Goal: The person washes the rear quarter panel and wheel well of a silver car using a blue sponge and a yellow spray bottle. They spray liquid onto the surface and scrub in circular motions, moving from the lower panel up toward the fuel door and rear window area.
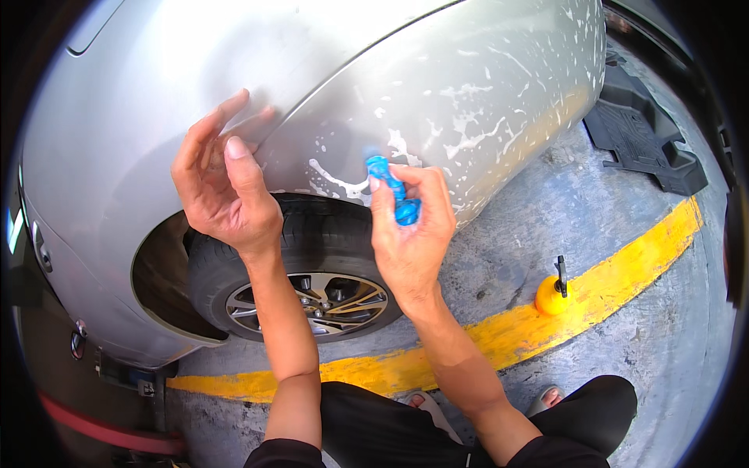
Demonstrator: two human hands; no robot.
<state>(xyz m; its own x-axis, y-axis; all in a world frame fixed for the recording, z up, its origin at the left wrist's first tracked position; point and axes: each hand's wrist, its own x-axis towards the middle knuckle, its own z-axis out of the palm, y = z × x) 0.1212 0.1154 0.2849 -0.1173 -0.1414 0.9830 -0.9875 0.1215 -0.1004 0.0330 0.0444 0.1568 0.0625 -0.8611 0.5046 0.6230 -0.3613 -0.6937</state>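
Observation:
My right hand (412,228) pinches a twisted, glossy blue lump (386,176) that looks like detailing clay, its upper end blurred. It is held just in front of the silver car's bumper (421,111), which is streaked with white foam (468,131). Whether the lump touches the paint cannot be made out. To the left, my left hand (225,181) is raised with nothing in it, fingers curled and apart, before the silver body panel (146,117). Below both hands is the car's tyre (327,234) with its alloy wheel (316,301), partly covered by my left forearm.
A yellow spray bottle (551,297) with a black trigger head stands by the yellow painted line (503,336) on the worn grey floor (503,257). A black moulded car mat (643,128) lies at the right. My sandalled feet (433,412) are below.

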